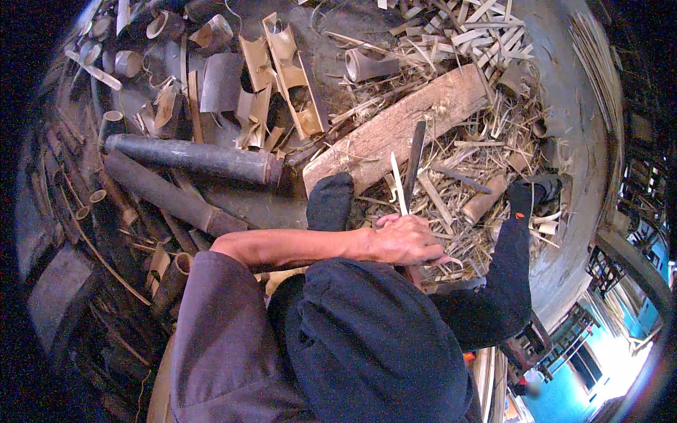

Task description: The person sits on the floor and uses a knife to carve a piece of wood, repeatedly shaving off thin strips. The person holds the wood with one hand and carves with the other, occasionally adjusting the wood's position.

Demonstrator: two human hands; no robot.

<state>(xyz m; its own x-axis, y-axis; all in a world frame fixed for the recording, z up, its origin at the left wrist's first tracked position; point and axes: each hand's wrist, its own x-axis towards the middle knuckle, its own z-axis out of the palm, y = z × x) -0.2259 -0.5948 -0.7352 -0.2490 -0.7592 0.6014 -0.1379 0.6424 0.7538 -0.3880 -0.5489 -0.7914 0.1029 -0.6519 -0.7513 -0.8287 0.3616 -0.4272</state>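
Observation:
My left hand (407,240) reaches across from the left, its fingers closed, in front of my body. From under it a pale, pointed bamboo strip (399,185) sticks out away from me. Close beside the strip runs the long dark blade of a knife (416,163); its handle is hidden at the hands. Only a bit of skin, apparently my right hand (414,276), shows below the left, its fingers covered. A thin pale end curls out by the left fingertips. Past the blade lies a thick wooden plank (398,130).
Shavings and split bamboo (458,176) litter the floor around the plank. Dark bamboo poles (197,158) lie at left, with cut tubes and a split half tube (295,77) beyond. My dark-socked foot (330,201) touches the plank. Dark cloth (374,338) blocks the lower middle.

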